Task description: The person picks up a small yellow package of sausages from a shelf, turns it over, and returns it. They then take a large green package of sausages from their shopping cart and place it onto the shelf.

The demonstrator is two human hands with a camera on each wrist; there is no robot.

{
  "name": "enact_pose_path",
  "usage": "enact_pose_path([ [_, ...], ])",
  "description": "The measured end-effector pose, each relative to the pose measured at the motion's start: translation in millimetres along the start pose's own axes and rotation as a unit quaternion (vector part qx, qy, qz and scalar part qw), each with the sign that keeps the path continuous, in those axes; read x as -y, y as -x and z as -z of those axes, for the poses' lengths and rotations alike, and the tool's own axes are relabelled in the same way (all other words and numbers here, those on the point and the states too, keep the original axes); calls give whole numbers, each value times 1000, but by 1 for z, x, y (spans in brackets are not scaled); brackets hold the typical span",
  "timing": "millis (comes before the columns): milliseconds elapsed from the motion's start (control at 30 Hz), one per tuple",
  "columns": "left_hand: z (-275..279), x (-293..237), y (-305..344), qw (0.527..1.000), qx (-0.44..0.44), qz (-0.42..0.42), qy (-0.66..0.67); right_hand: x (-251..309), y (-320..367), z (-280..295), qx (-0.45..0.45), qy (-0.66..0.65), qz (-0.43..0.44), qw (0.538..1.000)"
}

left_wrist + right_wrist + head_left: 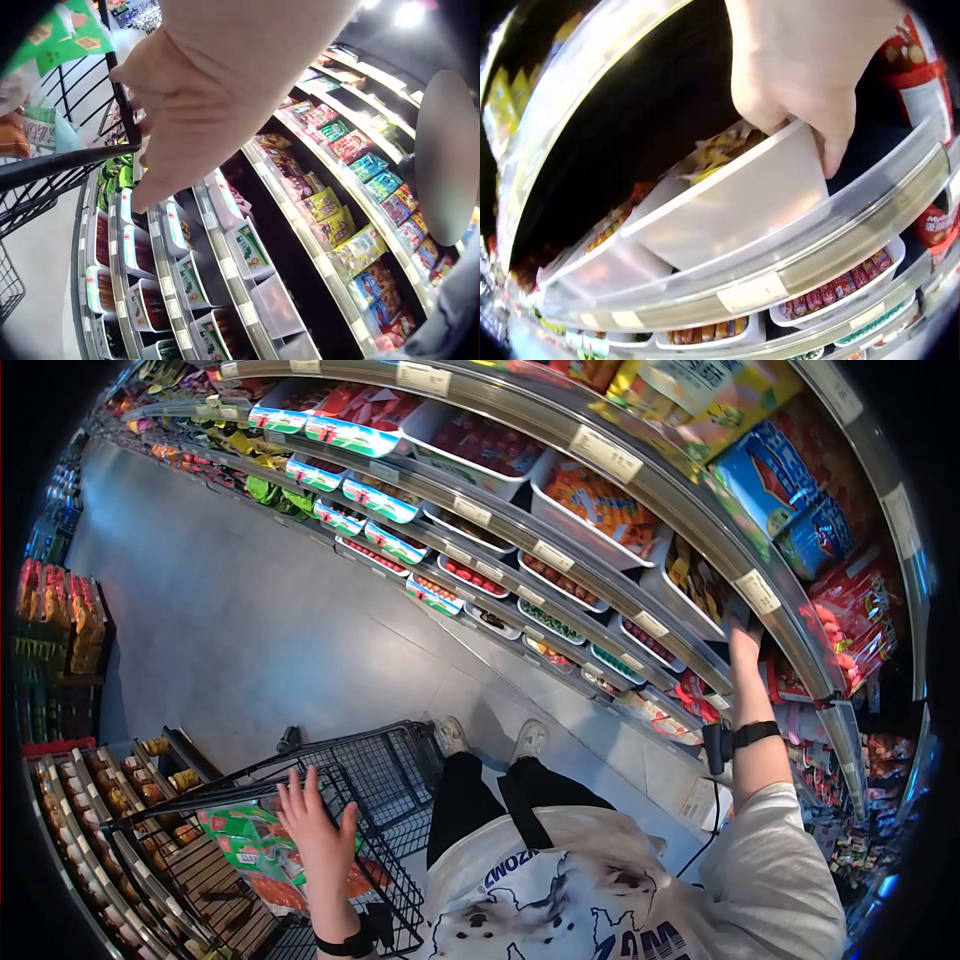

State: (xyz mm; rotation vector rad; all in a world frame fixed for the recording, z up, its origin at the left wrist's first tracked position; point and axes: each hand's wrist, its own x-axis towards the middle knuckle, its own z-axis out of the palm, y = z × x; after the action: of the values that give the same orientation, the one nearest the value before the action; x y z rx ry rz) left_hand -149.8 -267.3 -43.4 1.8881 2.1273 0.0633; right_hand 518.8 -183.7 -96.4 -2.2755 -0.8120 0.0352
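In the right wrist view my right hand (802, 67) grips the corner of a white plastic bin (735, 202), thumb on the outer wall and fingers over the rim. Yellow-wrapped sweets (724, 154) lie in that bin. The head view has the right arm stretched to the shelf, its hand (743, 638) partly hidden by the shelf edge. My left hand (318, 835) is held with fingers spread over a black wire shopping cart (390, 820), holding nothing. Under it in the cart lies a green and red bag (240, 838).
Curved shelves carry more white bins, such as one with orange-wrapped sweets (600, 500). Blue bags (775, 480) hang or lie on the upper shelf. A slanted display rack (110, 830) stands beyond the cart at the left. Grey floor (240, 590) runs along the aisle.
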Motion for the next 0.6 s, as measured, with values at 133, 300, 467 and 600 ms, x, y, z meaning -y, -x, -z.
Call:
enact_pose_path([
  [133,-7,7,-3,999,22,-14,-42,-14,-13,6,169,-198,-211,942],
  [300,-9,20,-13,999,12,-21,-34,-72,-43,3,252,-158,-91,950],
  [467,-15,23,-16,1000,1,2,-18,-87,-44,-1,232,-222,-106,941],
  [600,-24,24,-15,999,-11,-6,-48,-82,-31,4,217,-226,-137,940],
])
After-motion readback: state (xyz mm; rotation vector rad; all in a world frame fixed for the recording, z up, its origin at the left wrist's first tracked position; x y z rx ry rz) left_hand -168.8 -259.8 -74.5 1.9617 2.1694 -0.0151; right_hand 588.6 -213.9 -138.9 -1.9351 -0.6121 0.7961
